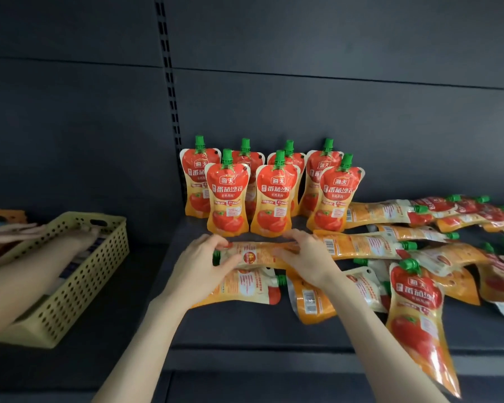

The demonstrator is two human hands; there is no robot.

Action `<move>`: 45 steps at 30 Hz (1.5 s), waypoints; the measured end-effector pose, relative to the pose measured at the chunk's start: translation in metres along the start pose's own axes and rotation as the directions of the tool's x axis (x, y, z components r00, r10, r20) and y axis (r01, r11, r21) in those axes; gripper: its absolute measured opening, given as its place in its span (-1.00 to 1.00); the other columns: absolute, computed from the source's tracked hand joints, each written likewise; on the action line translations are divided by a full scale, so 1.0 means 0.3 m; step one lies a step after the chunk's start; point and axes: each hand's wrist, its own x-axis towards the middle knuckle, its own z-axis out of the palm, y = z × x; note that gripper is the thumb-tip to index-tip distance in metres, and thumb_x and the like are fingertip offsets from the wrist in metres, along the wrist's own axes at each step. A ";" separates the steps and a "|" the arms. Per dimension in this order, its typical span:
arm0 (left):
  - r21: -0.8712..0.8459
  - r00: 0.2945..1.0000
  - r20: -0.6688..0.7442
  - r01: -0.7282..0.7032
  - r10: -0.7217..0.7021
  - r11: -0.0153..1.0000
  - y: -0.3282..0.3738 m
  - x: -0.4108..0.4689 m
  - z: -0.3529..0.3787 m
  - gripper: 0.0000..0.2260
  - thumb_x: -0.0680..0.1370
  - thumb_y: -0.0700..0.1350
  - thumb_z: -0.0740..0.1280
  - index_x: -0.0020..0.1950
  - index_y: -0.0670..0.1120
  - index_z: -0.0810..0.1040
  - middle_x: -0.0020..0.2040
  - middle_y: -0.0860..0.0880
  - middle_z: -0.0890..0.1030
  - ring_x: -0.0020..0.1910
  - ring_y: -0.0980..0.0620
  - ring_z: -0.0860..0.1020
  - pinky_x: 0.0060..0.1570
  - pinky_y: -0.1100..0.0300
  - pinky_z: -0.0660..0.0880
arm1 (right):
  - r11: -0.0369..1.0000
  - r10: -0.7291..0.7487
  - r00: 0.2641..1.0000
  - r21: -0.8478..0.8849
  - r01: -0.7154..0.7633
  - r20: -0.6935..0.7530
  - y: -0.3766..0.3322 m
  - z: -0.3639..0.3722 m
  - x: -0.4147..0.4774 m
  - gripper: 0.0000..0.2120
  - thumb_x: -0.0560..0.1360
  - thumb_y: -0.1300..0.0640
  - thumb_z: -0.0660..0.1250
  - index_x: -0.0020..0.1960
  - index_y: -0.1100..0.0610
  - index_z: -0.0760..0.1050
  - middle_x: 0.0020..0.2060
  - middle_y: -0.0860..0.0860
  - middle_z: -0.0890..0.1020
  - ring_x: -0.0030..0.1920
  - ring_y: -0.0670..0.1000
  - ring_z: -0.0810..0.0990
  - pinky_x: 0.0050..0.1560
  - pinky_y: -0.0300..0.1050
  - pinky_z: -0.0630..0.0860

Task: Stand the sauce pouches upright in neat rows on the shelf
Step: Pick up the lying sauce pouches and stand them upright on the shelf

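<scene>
Closest in, two bare forearms [146,344] reaching over the dark shelf [245,330]. Left grip [204,263] curled round the green-capped end of a flat-lying sauce pouch [256,254], right grip [306,257] clasping its other end, fingers bent over the glossy orange film. Just beyond both grips, seven upright pouches [227,196] in two rows, red-and-orange, waisted, green screw caps on top. Right of the right grip, loose pouches [390,216] heaped flat, overlapping. Well left of the left grip, a pale yellow perforated plastic basket [79,274]; contents blurred, cannot tell.
</scene>
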 end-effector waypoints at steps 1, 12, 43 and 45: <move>0.006 0.998 0.054 -0.013 0.013 1.000 0.011 -0.022 0.006 -0.61 0.46 0.23 0.28 0.16 0.02 0.48 0.10 0.13 0.49 0.13 0.12 0.47 0.11 0.08 0.46 | 0.999 0.005 0.999 -0.045 -0.004 0.034 0.005 -0.001 -0.007 -0.57 0.49 -0.09 0.32 0.30 0.05 0.44 0.17 0.03 0.56 0.24 0.11 0.44 0.21 0.04 0.46; 0.395 0.995 0.098 -0.059 0.021 0.917 0.003 -0.149 0.050 -0.05 0.19 0.60 -0.26 0.39 0.17 0.34 0.33 0.10 0.36 0.33 -0.01 0.34 0.37 0.05 0.10 | 0.990 0.015 0.990 -0.142 0.006 0.142 0.010 -0.019 -0.030 -0.56 0.50 -0.15 0.27 0.30 0.03 0.41 0.29 0.07 0.43 0.32 0.17 0.26 0.32 -0.01 0.24; -0.352 0.937 -0.348 -0.095 -0.036 0.931 0.067 -0.095 0.050 -0.66 0.53 0.17 0.11 0.06 -0.05 0.48 -0.09 0.07 0.59 -0.10 0.14 0.56 -0.17 0.29 0.48 | 0.603 0.071 0.996 0.797 0.004 -0.058 -0.012 -0.122 -0.079 -0.82 0.48 0.10 0.37 -0.02 0.10 0.40 -0.08 0.02 0.65 -0.14 -0.03 0.67 -0.20 -0.22 0.58; -0.587 0.934 -0.299 -0.018 -0.196 0.809 0.105 -0.072 0.066 -0.69 0.56 0.13 0.04 0.08 -0.02 0.44 -0.06 0.09 0.57 -0.05 0.19 0.55 -0.14 0.35 0.45 | 0.600 0.083 0.994 0.800 0.004 -0.068 -0.016 -0.106 -0.073 -0.81 0.49 0.09 0.36 0.04 0.11 0.41 -0.03 0.03 0.65 -0.12 -0.05 0.67 -0.21 -0.23 0.57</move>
